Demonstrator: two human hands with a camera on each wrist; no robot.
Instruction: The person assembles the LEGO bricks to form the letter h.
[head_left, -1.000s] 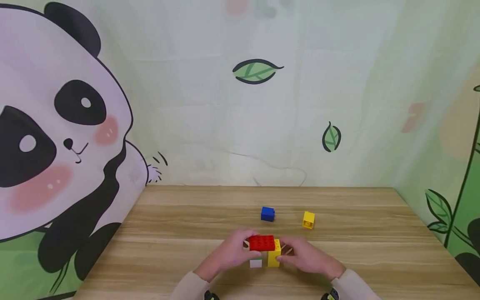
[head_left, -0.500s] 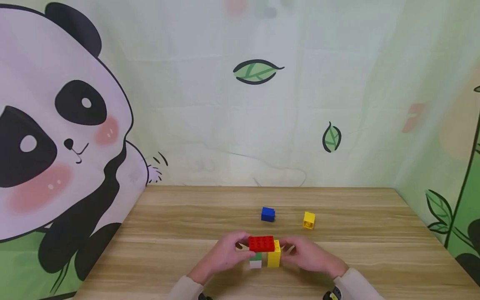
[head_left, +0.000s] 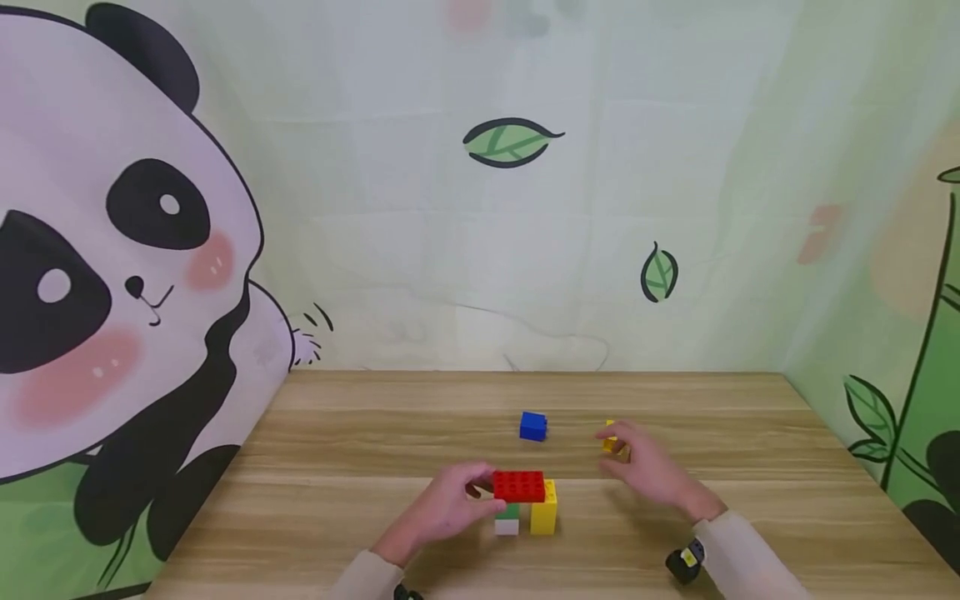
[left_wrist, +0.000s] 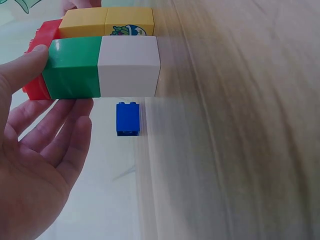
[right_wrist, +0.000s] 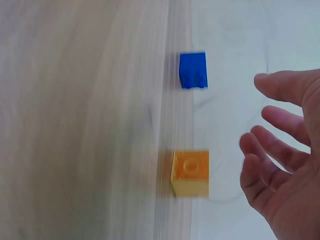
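Observation:
A red building brick [head_left: 518, 486] lies across the top of two short stacks. The left stack is a green brick [left_wrist: 75, 67] on a white brick [left_wrist: 129, 66]; the right one is yellow bricks [head_left: 543, 517], one with a printed picture. My left hand [head_left: 450, 504] pinches the left end of the red brick, thumb in front and fingers behind. My right hand [head_left: 651, 471] is over the table near a single yellow brick [right_wrist: 191, 172], fingers loosely bent and apart from it. In the head view the fingers partly cover that brick.
A blue brick [head_left: 533, 427] lies on its side behind the stacks, left of the single yellow brick. The wooden table [head_left: 337, 467] meets a printed cloth backdrop [head_left: 420, 250] at its far edge.
My right hand has left the side of the yellow stack and moved forward and right to the loose yellow brick. The left hand stays at the red brick.

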